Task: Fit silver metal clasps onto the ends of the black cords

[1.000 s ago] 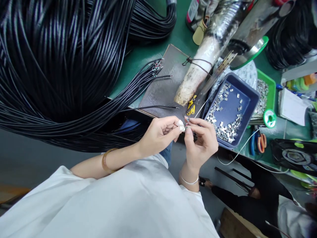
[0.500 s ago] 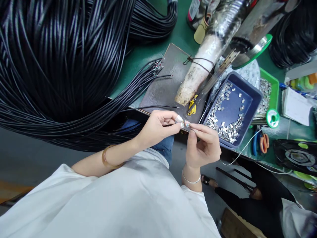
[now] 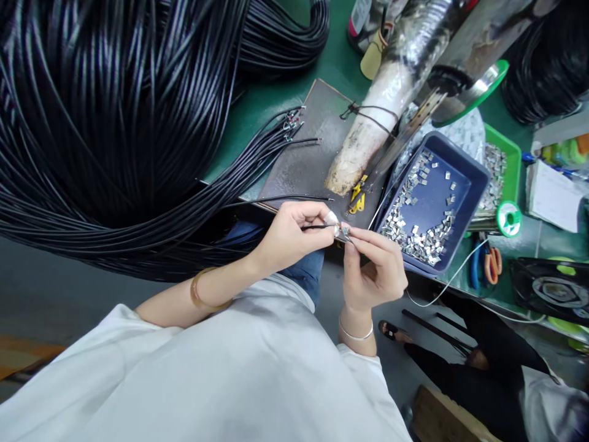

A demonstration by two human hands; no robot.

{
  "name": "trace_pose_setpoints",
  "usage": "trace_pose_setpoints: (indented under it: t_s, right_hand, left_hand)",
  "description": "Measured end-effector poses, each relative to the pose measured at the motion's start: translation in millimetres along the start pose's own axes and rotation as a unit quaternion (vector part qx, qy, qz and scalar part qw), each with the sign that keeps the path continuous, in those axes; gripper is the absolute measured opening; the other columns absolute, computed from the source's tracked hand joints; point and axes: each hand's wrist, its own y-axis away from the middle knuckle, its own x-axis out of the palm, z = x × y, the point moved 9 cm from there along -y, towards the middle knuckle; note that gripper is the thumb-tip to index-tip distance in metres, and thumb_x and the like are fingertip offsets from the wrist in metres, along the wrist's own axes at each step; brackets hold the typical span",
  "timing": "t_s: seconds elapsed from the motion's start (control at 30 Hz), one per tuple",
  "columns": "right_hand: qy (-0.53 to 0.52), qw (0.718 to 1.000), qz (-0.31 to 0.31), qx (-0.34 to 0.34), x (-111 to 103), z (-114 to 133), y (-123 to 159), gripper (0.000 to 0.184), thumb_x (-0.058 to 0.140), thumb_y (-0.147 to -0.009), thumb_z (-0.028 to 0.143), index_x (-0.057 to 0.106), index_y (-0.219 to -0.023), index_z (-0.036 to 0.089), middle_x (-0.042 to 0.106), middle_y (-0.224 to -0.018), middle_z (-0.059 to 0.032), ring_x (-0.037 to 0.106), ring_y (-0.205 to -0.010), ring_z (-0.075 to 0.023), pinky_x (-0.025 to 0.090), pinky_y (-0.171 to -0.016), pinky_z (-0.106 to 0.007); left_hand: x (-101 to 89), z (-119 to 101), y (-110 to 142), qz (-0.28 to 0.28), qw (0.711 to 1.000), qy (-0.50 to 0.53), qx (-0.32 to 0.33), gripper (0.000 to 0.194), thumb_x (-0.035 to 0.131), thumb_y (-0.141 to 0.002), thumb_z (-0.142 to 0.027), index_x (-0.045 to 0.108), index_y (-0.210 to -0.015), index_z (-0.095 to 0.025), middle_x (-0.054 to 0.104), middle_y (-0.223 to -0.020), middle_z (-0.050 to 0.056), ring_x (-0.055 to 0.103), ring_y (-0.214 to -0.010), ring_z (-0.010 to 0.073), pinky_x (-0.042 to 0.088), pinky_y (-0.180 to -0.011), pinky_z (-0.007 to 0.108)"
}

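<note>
My left hand (image 3: 292,236), its fingertips wrapped in white tape, pinches a black cable (image 3: 317,227) near its end. Small coloured wires and a shiny metal bit (image 3: 344,231) show at the cable end, between the two hands. Close beside it, my right hand (image 3: 375,264) is closed in a pinch at that same spot. A thin, greyish piece shows at its fingertips, too small to name. Both hands are just off the front edge of a dark board (image 3: 301,169). To the right, a blue tray (image 3: 464,212) holds many small metal connector shells (image 3: 426,242).
A big bundle of black cables (image 3: 115,123) fills the left. A wrapped tube (image 3: 363,138) and a yellow-handled tool (image 3: 358,199) are ahead. Farther right are a green tray (image 3: 515,150), a solder spool (image 3: 508,219) and pliers (image 3: 492,265). Another person's legs (image 3: 460,374) are at lower right.
My right hand has shifted slightly left and its fingertips have turned a little. More of the black cable shows between my left fingers and thumb.
</note>
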Motion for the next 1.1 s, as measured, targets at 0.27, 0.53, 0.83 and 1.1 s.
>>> trace_pose_setpoints:
  t_s: [0.27,0.53,0.83,1.1]
  right_hand:
    - [-0.067,0.991,0.009,0.112,6,-25,2,0.01,0.06,-0.087,0.013,0.061,-0.092,0.022,0.072,-0.095,-0.0029,0.072,-0.09,-0.0165,0.063,-0.076,-0.036]
    - [0.012,1.0,0.007,-0.001,11,-13,2,0.021,0.069,-0.079,0.009,0.063,-0.093,0.024,0.075,-0.098,-0.0011,0.073,-0.087,-0.0156,0.061,-0.075,-0.032]
    - [0.026,0.999,0.0,-0.019,12,-15,1,0.023,0.07,-0.078,0.007,0.061,-0.091,0.024,0.076,-0.095,-0.0011,0.074,-0.084,-0.0146,0.061,-0.071,-0.028]
    - [0.024,1.0,-0.008,-0.012,11,-16,-5,0.017,0.069,-0.078,0.006,0.062,-0.087,0.019,0.074,-0.096,-0.0019,0.071,-0.087,-0.0126,0.061,-0.074,-0.027]
  left_hand:
    - [-2.7,2,-1,0.003,1.0,0.005,-0.004,0.01,0.069,-0.076,-0.022,0.07,-0.073,-0.013,0.069,-0.073,0.002,0.06,-0.067,0.0095,0.049,-0.068,0.021]
    - [-2.5,-1,-6,-0.015,1.0,0.018,-0.003,0.008,0.069,-0.072,-0.019,0.068,-0.068,-0.012,0.066,-0.068,0.001,0.056,-0.063,0.0082,0.047,-0.063,0.019]
    - [-3.6,-5,-10,-0.023,1.0,-0.009,0.005,0.007,0.064,-0.07,-0.015,0.065,-0.064,-0.011,0.062,-0.064,0.0,0.053,-0.061,0.0073,0.044,-0.06,0.017]
    - [-3.8,-8,-14,-0.02,0.998,-0.051,0.022,0.008,0.065,-0.07,-0.017,0.067,-0.064,-0.011,0.06,-0.062,0.0,0.05,-0.059,0.0071,0.041,-0.055,0.016]
